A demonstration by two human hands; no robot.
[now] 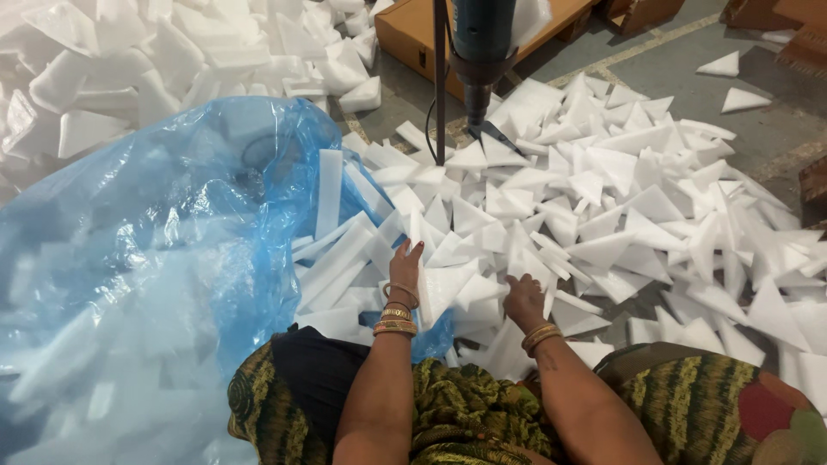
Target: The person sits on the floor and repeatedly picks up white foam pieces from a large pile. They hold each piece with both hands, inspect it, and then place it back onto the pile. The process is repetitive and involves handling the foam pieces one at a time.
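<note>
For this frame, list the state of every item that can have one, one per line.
Left hand: flat on white foam triangles, holding nothing.
Right hand: fingers curled among the triangles; grip unclear.
Blue plastic bag: open, holding foam pieces.
Foam triangles: loose pile on the floor.
Cardboard box: on the floor, contents unclear.

White foam triangles (603,207) centre and right; translucent blue plastic bag (172,258) left; gold bangles (395,320); green-yellow striped dress (465,405) bottom; brown cardboard box (413,30) top; grey floor (672,73).
</note>
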